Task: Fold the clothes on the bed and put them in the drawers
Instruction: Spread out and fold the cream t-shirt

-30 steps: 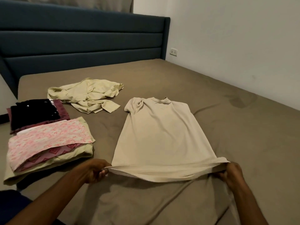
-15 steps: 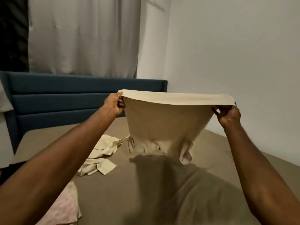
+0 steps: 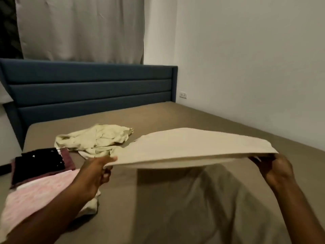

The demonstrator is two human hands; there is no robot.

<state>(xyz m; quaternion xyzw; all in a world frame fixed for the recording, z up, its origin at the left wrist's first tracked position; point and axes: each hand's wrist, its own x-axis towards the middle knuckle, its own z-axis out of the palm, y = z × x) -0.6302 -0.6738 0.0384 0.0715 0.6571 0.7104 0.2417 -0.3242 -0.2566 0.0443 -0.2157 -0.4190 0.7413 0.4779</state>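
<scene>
Head view showed the beige T-shirt (image 3: 190, 147) held flat above the bed (image 3: 175, 208), off the sheet. Left hand (image 3: 95, 173) pinched its left hem corner; right hand (image 3: 276, 170) gripped the right corner. Crumpled pale-yellow garment (image 3: 95, 138) lay toward the headboard (image 3: 88, 88); folded stacks (image 3: 40, 173) sat along the left edge.

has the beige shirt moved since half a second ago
Yes. The beige shirt has dropped: its held edge was level with the headboard top, and now hangs low over the bed, below the headboard, gripped by both hands.
</scene>
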